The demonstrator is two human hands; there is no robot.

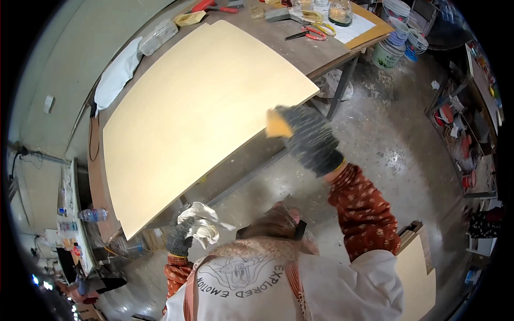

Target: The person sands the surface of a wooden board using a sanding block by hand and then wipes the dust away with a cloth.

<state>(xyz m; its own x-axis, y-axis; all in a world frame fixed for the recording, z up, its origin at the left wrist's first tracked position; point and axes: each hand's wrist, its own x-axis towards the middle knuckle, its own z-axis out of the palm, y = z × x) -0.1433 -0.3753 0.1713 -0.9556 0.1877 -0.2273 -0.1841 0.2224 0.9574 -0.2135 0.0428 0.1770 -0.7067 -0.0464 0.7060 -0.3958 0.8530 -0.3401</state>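
A large cream-coloured board [209,107] with a curved far edge lies flat on the workbench. At the board's right near edge is my right hand [310,136], in a dark grey knit glove and smeared by motion. Its fingers are closed on a folded yellow piece of sandpaper [278,125], which is at the board's edge; the blur hides whether it touches the surface. Lower down, beside the near left edge, my left hand [179,235] wears a similar glove. A crumpled white rag [203,222] is bunched in it, covering most of the fingers.
Red-handled scissors [309,34], a glass jar [340,13] and a red tool [206,6] lie along the bench's far side. A plastic-wrapped block [159,37] and a white cloth [119,75] sit beyond the board. Stacked buckets [390,51] stand right; another board [415,278] is behind me.
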